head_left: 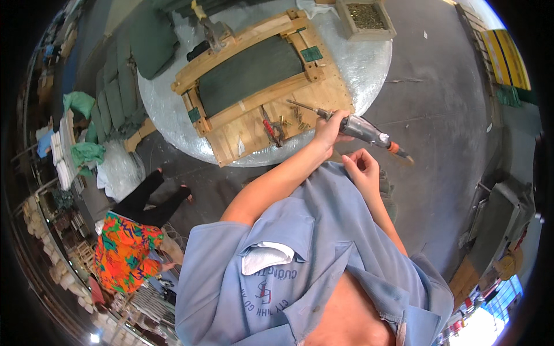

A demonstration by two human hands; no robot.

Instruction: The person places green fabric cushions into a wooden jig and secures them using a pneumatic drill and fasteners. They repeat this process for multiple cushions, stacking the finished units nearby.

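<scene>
My left hand (330,131) is wrapped round a silver pneumatic screwdriver (365,130), its long bit pointing left over the board. An orange fitting joins the tool's rear end. My right hand (363,168) is just below the screwdriver, in front of my shirt, thumb and fingers curled together; anything between them is too small to make out. Beyond the bit lies a wooden frame (254,109) round a dark green padded panel (249,74), on a plywood board (231,140). Several brass-coloured screws (298,119) and a red-handled hand tool (269,128) lie loose on the board.
The board rests on a round table (161,118) wrapped in clear film. A wooden box of small metal pieces (369,17) stands at its far right, and a metal tool (216,37) at the far edge. Green cushions (118,86) are stacked left. A person in orange (130,251) bends over at lower left.
</scene>
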